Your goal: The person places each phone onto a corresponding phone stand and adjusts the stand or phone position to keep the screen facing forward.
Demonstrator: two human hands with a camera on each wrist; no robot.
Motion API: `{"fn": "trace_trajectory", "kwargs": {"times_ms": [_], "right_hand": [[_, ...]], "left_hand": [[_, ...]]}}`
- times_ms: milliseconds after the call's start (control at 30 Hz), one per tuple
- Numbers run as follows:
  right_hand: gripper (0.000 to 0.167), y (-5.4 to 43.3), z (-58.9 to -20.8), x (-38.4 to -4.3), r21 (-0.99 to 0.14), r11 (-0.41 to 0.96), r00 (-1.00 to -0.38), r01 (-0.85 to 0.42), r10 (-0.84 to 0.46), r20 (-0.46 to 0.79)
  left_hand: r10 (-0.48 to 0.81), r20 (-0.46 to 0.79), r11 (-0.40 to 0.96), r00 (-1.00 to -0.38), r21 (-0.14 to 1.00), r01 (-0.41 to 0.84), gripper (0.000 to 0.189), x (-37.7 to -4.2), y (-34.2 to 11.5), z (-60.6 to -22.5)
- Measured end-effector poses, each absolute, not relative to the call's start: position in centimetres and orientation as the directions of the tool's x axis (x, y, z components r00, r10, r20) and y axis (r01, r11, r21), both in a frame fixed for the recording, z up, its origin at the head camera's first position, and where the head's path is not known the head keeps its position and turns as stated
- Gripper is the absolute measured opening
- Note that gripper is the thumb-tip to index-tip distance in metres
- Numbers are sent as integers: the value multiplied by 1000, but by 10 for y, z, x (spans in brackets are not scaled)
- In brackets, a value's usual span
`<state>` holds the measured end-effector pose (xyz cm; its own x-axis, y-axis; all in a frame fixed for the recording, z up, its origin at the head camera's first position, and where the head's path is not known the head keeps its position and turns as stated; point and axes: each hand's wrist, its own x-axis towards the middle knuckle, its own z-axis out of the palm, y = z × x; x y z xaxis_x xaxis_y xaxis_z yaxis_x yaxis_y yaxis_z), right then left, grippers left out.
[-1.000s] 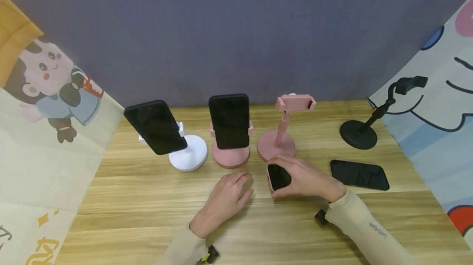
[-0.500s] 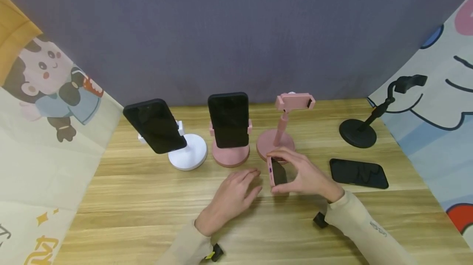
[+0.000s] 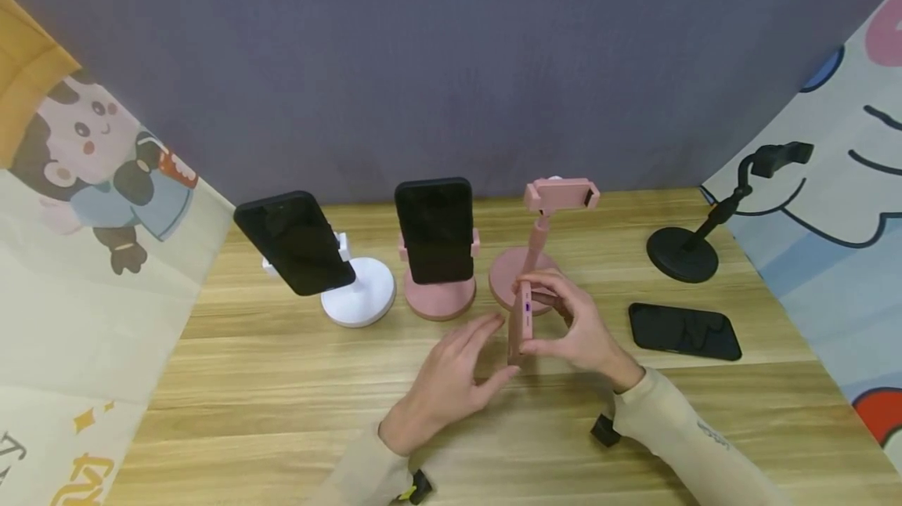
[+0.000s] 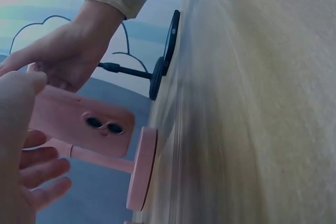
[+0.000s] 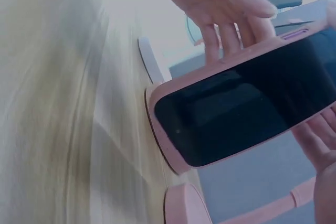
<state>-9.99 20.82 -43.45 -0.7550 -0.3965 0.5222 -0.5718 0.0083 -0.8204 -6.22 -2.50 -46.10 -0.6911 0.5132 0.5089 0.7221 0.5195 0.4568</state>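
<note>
My right hand point(image 3: 581, 326) pinches a smartphone in a pink case point(image 3: 527, 316) by its edges, thumb on the near side and fingers on the far side. The phone is raised with one narrow end upward; its dark screen point(image 5: 247, 103) faces the right wrist camera. Two camera lenses show on its back point(image 4: 79, 114) in the left wrist view. My left hand point(image 3: 451, 381) is at the phone's left, fingers spread and thumb close to its lower edge. Just behind stands a pink phone stand point(image 3: 561, 195) with a bare clamp, its round base partly hidden by my right hand.
To the left, a second pink stand point(image 3: 440, 301) and a white stand point(image 3: 359, 292) each carry a black phone. A black stand point(image 3: 683, 257) is at the far right, with another dark phone point(image 3: 685, 331) lying before it. A grey panel point(image 3: 451, 59) rises behind the table.
My right hand has lifted the pink-cased phone from a low tilt and turned it up on end, its screen now facing right. My left hand has moved right, toward the phone.
</note>
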Motion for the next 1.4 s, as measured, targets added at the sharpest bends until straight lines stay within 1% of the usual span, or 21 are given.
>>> {"fn": "trace_trajectory", "kwargs": {"times_ms": [167, 300, 467, 633, 767, 867, 967, 1067, 1167, 1267, 1400], "right_hand": [[80, 205, -437, -99, -839, -89, -776, -537, -339, 532], [76, 203, -442, -99, -833, -216, -778, -509, -299, 552], [66, 199, -444, -101, -792, -406, -785, -456, -236, 573], [62, 197, -442, -102, -753, -523, -798, -399, -208, 566], [57, 197, -441, -102, -746, -562, -800, -358, -228, 555], [57, 197, -442, -101, -747, -570, -803, -342, -236, 548], [58, 197, -442, -101, -753, -561, -803, -343, -240, 545], [58, 196, -442, -101, -750, -566, -799, -342, -245, 549], [56, 195, -441, -102, -740, -585, -794, -333, -249, 554], [56, 195, -441, -102, -738, -592, -797, -324, -249, 550], [58, 196, -443, -103, -765, -562, -816, -316, -250, 521]], "left_hand": [[486, 598, 495, -638, 413, 765, 80, -60, -20, -464], [466, 660, 494, -589, 359, 792, 85, -59, -17, -467], [444, 692, 497, -569, 338, 799, 85, -58, -15, -471], [416, 705, 504, -574, 347, 791, 76, -57, -14, -474], [399, 701, 529, -591, 351, 773, 74, -55, -15, -475], [389, 720, 540, -575, 328, 775, 71, -56, -17, -476], [379, 764, 535, -522, 279, 797, 60, -58, -17, -476], [372, 804, 531, -464, 226, 817, 44, -62, -19, -475], [364, 828, 534, -426, 190, 824, 35, -65, -21, -474], [353, 836, 534, -420, 189, 824, 35, -66, -22, -474], [343, 841, 532, -418, 193, 824, 38, -67, -22, -472]]}}
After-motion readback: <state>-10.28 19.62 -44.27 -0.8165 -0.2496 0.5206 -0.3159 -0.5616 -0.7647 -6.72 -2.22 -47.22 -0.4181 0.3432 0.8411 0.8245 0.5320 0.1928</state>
